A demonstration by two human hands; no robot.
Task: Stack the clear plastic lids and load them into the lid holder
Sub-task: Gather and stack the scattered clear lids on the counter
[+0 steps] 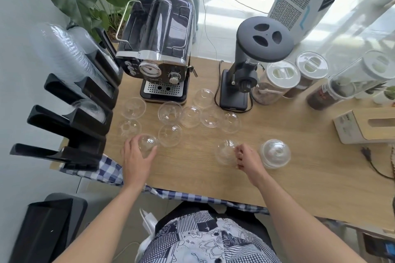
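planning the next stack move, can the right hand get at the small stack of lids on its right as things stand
Probably yes: the stack of lids sits on the table just beside the right hand, nothing between them. That hand pinches a single lid, so it would arrive holding it.

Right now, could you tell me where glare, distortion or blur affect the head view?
Head view: daylight washes out the floor beyond the table; the wide-angle lens stretches and softens the lid holder at left; the clear dome lids look faint but sharp.
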